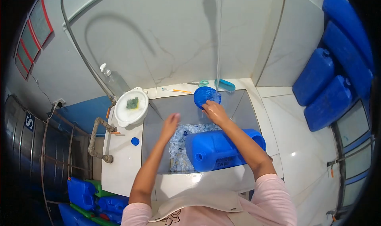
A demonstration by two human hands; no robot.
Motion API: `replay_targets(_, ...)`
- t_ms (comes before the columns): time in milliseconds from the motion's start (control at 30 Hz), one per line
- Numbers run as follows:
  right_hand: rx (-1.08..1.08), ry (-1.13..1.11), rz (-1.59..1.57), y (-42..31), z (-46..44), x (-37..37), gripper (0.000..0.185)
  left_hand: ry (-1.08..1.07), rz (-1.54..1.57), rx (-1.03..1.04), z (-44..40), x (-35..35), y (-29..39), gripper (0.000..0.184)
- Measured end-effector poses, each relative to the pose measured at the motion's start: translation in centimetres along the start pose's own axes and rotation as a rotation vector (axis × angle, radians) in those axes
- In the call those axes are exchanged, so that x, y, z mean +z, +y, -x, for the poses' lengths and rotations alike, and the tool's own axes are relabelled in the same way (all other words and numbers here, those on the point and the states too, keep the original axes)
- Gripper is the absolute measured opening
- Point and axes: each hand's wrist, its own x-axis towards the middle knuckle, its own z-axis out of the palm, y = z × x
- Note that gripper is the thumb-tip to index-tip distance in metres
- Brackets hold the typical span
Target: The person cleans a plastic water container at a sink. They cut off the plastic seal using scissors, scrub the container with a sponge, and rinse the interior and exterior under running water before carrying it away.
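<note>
My right hand (pixel 216 113) grips the near rim of a round blue bowl (pixel 204 96) over the back of the sink (pixel 154 111). A thin stream of water (pixel 218 47) falls into the bowl's right side. My left hand (pixel 170 125) hangs over the sink's left half, slightly blurred, fingers stretched out and nothing visible in them. Below my right forearm, a blue plastic jug (pixel 216 150) lies on its side, its uncapped mouth towards the left. White and blue wet cloth or netting (pixel 178 146) fills the sink bottom beside the jug.
On the left ledge stand a white basin (pixel 123 117) of suds with a green sponge (pixel 132 103), a pump bottle (pixel 115 81) and a blue cap (pixel 135 141). A toothbrush (pixel 176 91), scissors (pixel 203 83) and a teal brush (pixel 225 85) lie behind. Blue jugs (pixel 313 75) stand right.
</note>
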Motion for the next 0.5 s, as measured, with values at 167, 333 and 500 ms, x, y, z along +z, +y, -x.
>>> replay_targets(167,-0.076,0.047,0.022,-0.1,-0.5,-0.4,0.016,-0.055,0.436,-0.179,-4.4,9.6,6.6,0.048)
replay_targets(333,-0.165,-0.019,0.057,3.7,0.9,-4.8,0.022,0.082,0.183,0.327,-10.2,12.2,3.6,0.044)
replay_targets(500,-0.264,-0.144,0.194,6.0,1.4,-6.3,0.026,0.060,0.064,0.274,-9.8,12.8,3.7,0.043)
